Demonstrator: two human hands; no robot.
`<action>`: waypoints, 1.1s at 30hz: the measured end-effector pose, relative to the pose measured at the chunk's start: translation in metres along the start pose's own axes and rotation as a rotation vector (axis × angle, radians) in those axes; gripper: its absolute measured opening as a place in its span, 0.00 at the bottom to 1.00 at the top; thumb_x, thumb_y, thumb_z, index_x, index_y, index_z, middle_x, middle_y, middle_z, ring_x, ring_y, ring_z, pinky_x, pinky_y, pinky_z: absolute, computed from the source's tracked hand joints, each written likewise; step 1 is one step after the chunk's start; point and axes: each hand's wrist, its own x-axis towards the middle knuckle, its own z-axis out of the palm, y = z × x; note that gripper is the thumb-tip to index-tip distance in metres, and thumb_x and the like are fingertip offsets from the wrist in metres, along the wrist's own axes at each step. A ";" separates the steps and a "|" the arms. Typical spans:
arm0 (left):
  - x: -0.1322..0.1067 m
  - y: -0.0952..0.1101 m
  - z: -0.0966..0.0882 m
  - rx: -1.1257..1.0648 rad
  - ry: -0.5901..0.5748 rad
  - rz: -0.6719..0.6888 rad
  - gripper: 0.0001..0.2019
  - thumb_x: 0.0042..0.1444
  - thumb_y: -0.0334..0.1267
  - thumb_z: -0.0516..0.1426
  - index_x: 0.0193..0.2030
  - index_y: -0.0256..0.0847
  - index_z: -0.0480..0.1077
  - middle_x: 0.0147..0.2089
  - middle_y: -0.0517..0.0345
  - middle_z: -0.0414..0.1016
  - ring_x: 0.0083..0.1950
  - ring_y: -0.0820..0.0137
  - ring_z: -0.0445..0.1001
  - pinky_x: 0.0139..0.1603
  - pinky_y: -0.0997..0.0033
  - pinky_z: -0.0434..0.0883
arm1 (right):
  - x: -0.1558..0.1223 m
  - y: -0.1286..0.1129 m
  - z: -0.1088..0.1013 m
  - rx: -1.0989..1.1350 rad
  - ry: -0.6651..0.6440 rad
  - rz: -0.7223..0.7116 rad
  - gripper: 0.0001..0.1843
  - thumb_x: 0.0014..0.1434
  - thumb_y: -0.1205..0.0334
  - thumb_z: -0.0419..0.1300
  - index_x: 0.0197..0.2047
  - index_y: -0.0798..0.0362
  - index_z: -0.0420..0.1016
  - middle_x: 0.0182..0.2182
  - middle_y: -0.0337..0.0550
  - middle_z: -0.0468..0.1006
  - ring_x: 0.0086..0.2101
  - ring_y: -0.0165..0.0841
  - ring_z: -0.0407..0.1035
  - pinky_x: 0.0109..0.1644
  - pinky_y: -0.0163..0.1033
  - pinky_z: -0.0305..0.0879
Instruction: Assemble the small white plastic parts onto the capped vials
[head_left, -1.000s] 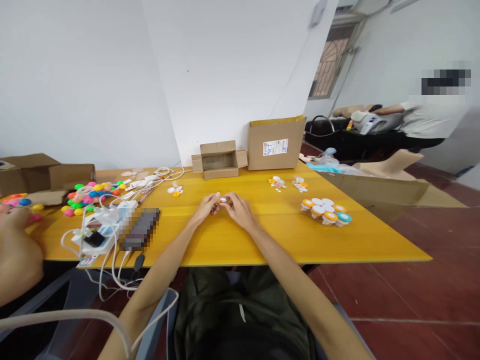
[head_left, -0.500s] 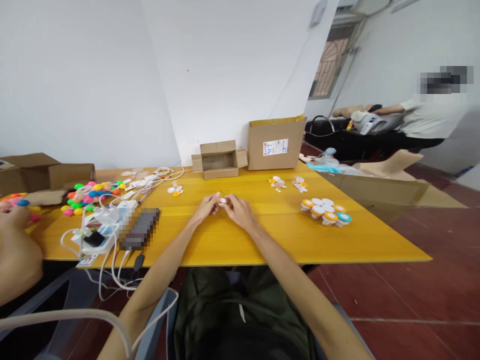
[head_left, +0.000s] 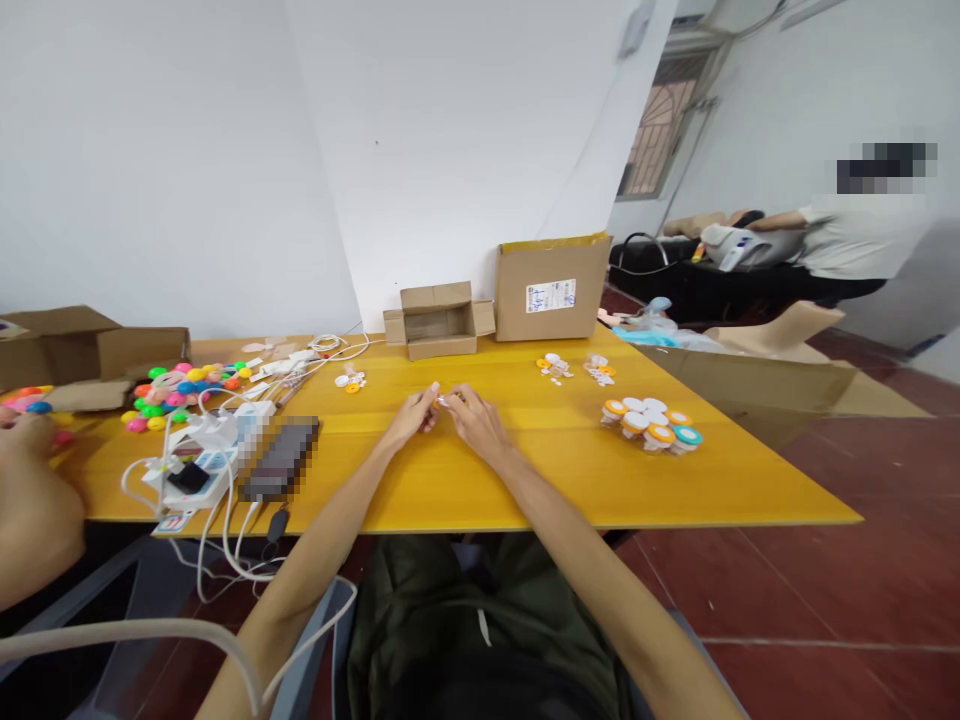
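both hands pinch a small, perhaps plastic, white piece.

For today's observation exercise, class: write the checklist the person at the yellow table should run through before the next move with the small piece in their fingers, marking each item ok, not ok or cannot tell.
1. Small white piece pinched between both hands: ok, left hand and right hand meet on it.
2. Piece's orientation: cannot tell, too small.
3. Bare yellow table under the hands: ok.
4. Capped white pots standing apart from the hands: ok.
5. Loose small parts lying on the table: ok.
6. Charging cables apart from the left forearm: ok.
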 end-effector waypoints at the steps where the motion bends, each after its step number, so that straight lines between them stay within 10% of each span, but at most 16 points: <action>1: 0.000 0.000 0.000 0.002 0.001 0.002 0.25 0.58 0.61 0.53 0.24 0.40 0.64 0.14 0.66 0.61 0.15 0.77 0.59 0.17 0.76 0.53 | 0.000 0.000 0.000 0.012 0.001 0.010 0.10 0.64 0.68 0.55 0.44 0.46 0.75 0.41 0.46 0.76 0.39 0.35 0.73 0.38 0.36 0.67; 16: 0.003 -0.005 -0.004 0.024 -0.027 0.132 0.22 0.53 0.60 0.58 0.32 0.40 0.70 0.20 0.66 0.63 0.20 0.77 0.62 0.20 0.77 0.57 | 0.005 0.004 0.003 0.357 0.006 0.213 0.07 0.62 0.57 0.56 0.42 0.48 0.72 0.36 0.42 0.79 0.34 0.34 0.73 0.37 0.38 0.70; 33: 0.002 -0.005 -0.004 0.033 0.007 0.038 0.25 0.55 0.62 0.55 0.27 0.39 0.67 0.17 0.66 0.60 0.17 0.77 0.59 0.19 0.77 0.53 | 0.002 0.002 -0.002 0.178 0.025 -0.050 0.11 0.64 0.68 0.53 0.41 0.46 0.75 0.41 0.46 0.74 0.44 0.38 0.70 0.50 0.43 0.69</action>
